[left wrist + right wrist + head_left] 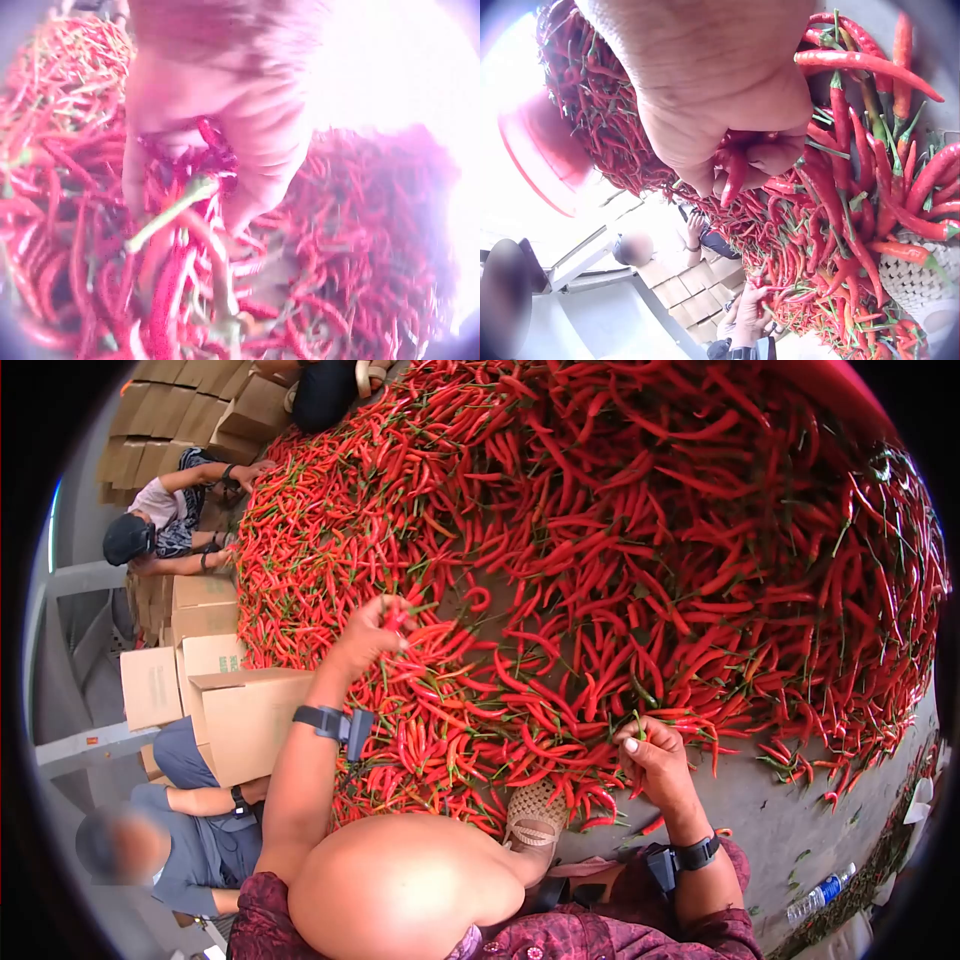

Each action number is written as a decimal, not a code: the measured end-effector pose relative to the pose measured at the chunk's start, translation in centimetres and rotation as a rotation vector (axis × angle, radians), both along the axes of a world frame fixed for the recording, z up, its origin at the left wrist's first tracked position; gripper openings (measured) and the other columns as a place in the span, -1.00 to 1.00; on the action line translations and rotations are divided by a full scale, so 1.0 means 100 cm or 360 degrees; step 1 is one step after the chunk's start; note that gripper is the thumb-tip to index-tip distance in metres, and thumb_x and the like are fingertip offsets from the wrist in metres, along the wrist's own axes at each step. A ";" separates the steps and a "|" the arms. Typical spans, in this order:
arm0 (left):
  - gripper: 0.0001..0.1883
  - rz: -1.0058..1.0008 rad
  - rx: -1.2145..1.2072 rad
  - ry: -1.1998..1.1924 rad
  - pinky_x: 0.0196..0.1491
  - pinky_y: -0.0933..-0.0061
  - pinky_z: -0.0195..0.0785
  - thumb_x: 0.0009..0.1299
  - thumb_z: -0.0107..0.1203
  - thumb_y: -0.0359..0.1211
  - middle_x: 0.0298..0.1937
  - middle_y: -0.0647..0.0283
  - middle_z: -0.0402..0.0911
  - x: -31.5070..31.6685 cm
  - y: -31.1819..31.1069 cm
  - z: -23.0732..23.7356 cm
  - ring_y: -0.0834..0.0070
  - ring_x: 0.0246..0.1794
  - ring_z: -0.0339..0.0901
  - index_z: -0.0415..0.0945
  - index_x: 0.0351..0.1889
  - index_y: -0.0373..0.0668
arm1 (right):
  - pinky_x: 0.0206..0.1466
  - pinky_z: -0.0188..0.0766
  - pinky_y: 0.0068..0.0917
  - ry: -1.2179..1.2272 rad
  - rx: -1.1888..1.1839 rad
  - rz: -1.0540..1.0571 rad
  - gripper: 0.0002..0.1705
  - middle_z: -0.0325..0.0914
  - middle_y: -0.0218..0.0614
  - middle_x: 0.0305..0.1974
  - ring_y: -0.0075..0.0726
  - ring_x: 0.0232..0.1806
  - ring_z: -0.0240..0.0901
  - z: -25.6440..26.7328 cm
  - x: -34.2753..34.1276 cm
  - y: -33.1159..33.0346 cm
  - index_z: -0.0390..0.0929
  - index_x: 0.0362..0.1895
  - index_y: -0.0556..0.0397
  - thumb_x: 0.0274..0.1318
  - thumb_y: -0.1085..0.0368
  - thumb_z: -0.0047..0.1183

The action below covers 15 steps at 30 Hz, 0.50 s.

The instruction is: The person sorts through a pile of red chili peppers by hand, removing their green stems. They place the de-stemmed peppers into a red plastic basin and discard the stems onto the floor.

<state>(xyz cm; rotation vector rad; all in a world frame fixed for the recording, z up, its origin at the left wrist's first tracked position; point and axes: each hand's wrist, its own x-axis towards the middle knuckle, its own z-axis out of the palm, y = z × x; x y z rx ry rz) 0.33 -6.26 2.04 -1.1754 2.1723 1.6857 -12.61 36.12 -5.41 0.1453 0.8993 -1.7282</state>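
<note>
A wide heap of red chilli peppers [600, 540] with green stems covers the floor before me. My left hand [368, 638] is over its near left part, fingers curled round red chillies [214, 139]. A green stem [171, 214] shows just below that palm in the left wrist view. Close to the heap's near edge, my right hand [655, 760] pinches between thumb and fingers; a red chilli [735, 178] sticks out of its grip in the right wrist view. The curled fingers hide most of what each hand holds.
My shoe [535, 815] stands against the heap's edge. Cardboard boxes [250, 715] are at the left, beside a seated person [205, 830]. Another person [165, 510] reaches into the far left of the heap. A plastic bottle [822, 895] lies on the floor at lower right.
</note>
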 end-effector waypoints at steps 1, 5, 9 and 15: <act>-0.46 0.0076 0.0162 -0.0004 -0.03 0.43 0.42 0.03 0.18 -0.58 -0.18 0.25 0.57 -0.003 -0.006 0.019 0.50 -0.15 0.53 0.39 0.05 -0.22 | -0.56 0.19 -0.67 -0.0005 -0.0008 0.0015 -0.87 0.43 -0.48 -0.52 -0.65 -0.62 0.25 -0.001 0.001 -0.001 0.52 -0.26 0.13 0.13 0.36 0.12; -0.58 0.0050 0.0347 -0.0346 -0.07 0.46 0.41 0.10 0.18 -0.53 -0.15 0.24 0.58 -0.002 -0.031 0.047 0.49 -0.17 0.54 0.46 -0.02 -0.20 | -0.57 0.18 -0.67 0.0084 0.0042 0.0014 -0.88 0.42 -0.49 -0.54 -0.65 -0.63 0.23 0.002 0.005 -0.003 0.52 -0.26 0.13 0.13 0.36 0.11; -0.65 -0.0258 -0.0562 -0.0499 -0.07 0.39 0.43 0.12 0.22 -0.45 -0.13 0.16 0.60 0.010 -0.061 0.020 0.34 -0.15 0.57 0.52 -0.09 -0.22 | -0.56 0.19 -0.66 0.0085 -0.0006 0.0001 -0.89 0.42 -0.48 -0.55 -0.64 -0.63 0.24 0.002 0.004 0.001 0.52 -0.26 0.12 0.13 0.36 0.11; -0.47 -0.0930 -0.1375 -0.0141 0.10 0.14 0.30 0.03 0.25 -0.35 0.02 -0.02 0.50 -0.063 0.082 0.009 0.08 0.06 0.43 0.46 0.02 -0.25 | -0.57 0.18 -0.66 0.0077 -0.0024 0.0008 -0.89 0.41 -0.47 -0.55 -0.65 -0.64 0.23 0.006 0.003 -0.001 0.51 -0.28 0.12 0.13 0.36 0.11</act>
